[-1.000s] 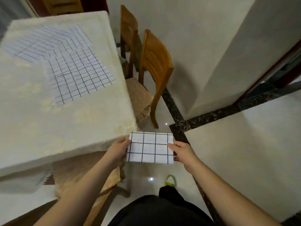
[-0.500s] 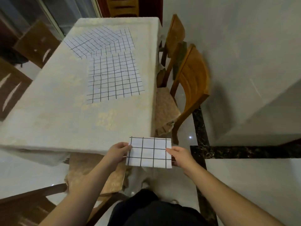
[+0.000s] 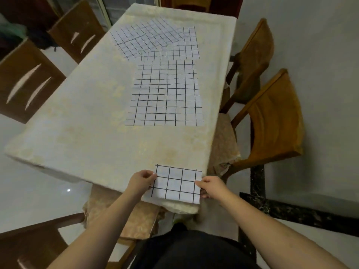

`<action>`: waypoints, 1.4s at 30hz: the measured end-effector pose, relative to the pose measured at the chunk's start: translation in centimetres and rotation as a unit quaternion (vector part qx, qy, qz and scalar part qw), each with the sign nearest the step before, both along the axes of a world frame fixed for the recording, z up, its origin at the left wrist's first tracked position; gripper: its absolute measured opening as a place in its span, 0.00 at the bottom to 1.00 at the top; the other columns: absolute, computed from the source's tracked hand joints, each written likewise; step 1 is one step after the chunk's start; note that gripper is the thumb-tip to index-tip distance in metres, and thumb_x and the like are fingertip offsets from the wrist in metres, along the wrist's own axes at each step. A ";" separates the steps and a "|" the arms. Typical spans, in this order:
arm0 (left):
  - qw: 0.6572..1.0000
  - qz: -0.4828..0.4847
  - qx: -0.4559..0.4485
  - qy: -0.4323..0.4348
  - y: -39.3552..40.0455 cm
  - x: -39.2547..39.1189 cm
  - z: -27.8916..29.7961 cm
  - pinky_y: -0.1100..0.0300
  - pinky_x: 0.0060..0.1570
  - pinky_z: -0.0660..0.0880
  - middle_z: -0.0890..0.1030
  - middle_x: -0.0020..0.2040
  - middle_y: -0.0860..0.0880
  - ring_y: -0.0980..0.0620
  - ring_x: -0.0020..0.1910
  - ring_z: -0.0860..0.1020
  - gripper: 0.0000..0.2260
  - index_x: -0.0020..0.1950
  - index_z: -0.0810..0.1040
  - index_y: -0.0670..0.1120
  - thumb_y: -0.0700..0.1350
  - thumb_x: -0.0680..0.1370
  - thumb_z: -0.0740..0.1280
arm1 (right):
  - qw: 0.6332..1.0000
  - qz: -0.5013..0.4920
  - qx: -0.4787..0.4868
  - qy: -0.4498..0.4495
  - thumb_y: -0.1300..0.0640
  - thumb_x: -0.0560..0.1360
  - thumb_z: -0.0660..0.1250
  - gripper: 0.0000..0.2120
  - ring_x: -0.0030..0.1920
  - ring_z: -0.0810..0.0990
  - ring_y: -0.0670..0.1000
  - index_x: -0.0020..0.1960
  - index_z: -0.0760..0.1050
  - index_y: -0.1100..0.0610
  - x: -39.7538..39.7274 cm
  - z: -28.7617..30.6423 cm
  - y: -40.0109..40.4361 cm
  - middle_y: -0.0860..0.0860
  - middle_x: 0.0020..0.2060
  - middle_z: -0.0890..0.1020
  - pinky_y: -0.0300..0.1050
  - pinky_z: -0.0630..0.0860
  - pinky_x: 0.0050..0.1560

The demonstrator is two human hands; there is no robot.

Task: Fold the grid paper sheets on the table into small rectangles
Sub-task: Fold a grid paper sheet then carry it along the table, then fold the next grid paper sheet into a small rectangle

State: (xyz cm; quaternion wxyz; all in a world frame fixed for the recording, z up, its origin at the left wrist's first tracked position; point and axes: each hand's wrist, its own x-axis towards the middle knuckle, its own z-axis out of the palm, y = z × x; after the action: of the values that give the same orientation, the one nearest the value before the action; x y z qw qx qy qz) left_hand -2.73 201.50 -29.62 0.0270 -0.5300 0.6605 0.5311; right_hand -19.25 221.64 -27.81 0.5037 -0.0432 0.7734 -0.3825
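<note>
**Folded piece now at the table corner**

Change vs a second ago: the folded grid rectangle (image 3: 175, 183) was held in the air off the table's edge, over the floor. Now it sits low centre of frame, over the near right corner of the table (image 3: 81, 136), probably resting on the cloth; contact can't be confirmed. View has also swung back onto the tabletop.

Grip: left hand (image 3: 141, 180) pinches the rectangle's left edge, fingers curled round it. Right hand (image 3: 210, 186) pinches the right edge, thumb on top, fingers underneath.

Still to fold:
- one flat grid sheet (image 3: 165, 94) in frame centre, creased but opened out
- overlapping grid sheets (image 3: 155, 39) towards the top of frame, count unclear, at least two

Read: first sheet looks done or one fold away; it's already a small rectangle. Likely next is set it down or press the crease on the table, then reach for the centre sheet. Most of the task remains.

Wooden chairs (image 3: 272, 121) line the right side.
</note>
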 end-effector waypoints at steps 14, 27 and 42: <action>0.975 -0.129 -0.156 -0.097 -3.8 0.2 -1.3 0.64 0.43 0.69 0.78 0.44 0.53 0.55 0.43 0.76 0.08 0.53 0.78 0.47 0.49 0.76 0.69 | 0.980 0.160 0.114 0.023 0.55 0.77 0.68 0.09 0.28 0.80 0.44 0.40 0.77 0.60 -1.4 -1.7 -4.9 0.52 0.33 0.82 0.36 0.73 0.24; 0.976 -0.137 -0.158 -0.060 -4.2 0.0 -2.0 0.69 0.34 0.69 0.79 0.41 0.54 0.59 0.39 0.76 0.07 0.51 0.75 0.51 0.50 0.76 0.69 | 0.956 0.197 0.207 0.063 0.44 0.78 0.62 0.20 0.27 0.74 0.46 0.37 0.77 0.57 -2.6 -0.7 -5.9 0.50 0.30 0.79 0.38 0.74 0.33; 0.979 -0.099 -0.179 0.002 -6.5 -6.9 -0.7 0.63 0.35 0.70 0.79 0.41 0.51 0.55 0.38 0.77 0.04 0.50 0.77 0.49 0.47 0.77 0.66 | 0.958 0.186 0.097 0.193 0.48 0.80 0.60 0.15 0.40 0.81 0.53 0.50 0.80 0.57 -8.9 2.3 -9.2 0.51 0.38 0.83 0.49 0.78 0.47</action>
State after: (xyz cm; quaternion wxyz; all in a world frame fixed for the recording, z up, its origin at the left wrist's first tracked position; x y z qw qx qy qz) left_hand -9.61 194.96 -30.31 -0.0176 -0.4571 0.7942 0.4001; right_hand -28.18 212.46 -25.49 0.4084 -0.2104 0.8677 -0.1899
